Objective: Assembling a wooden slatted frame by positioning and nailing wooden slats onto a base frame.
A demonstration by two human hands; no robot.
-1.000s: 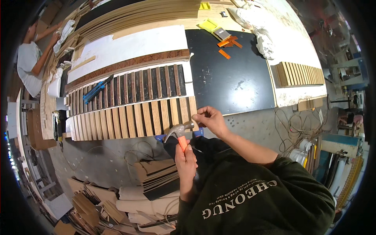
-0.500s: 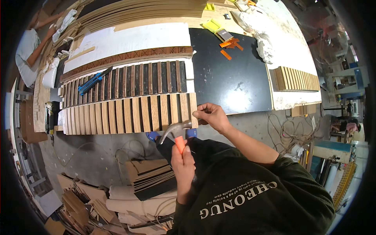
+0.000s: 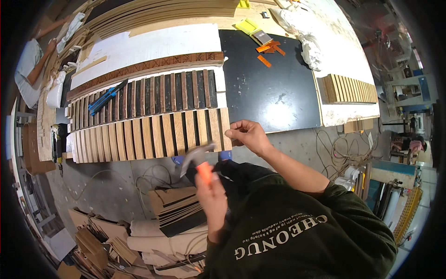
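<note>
In my left hand is a claw hammer, its orange handle wrapped by my fingers. The metal head is slightly blurred and sits just off the near edge of a row of light wooden slats with dark gaps between them. My right hand is closed at the right end of that row, the thumb pressed on the last wooden slat; its other fingers are partly hidden behind the edge. Beyond lies a second row of dark brown strips, with a blue utility knife resting across it.
A black board covers the middle of the bench, with orange strips and a yellow box at its far side. Another slatted block stands at right. A power drill hangs at the left edge. Another person is at far left.
The hammer has moved left and away from the end slat, tilting with my left hand. My right hand keeps its hold on the slat. The view has shifted slightly.
</note>
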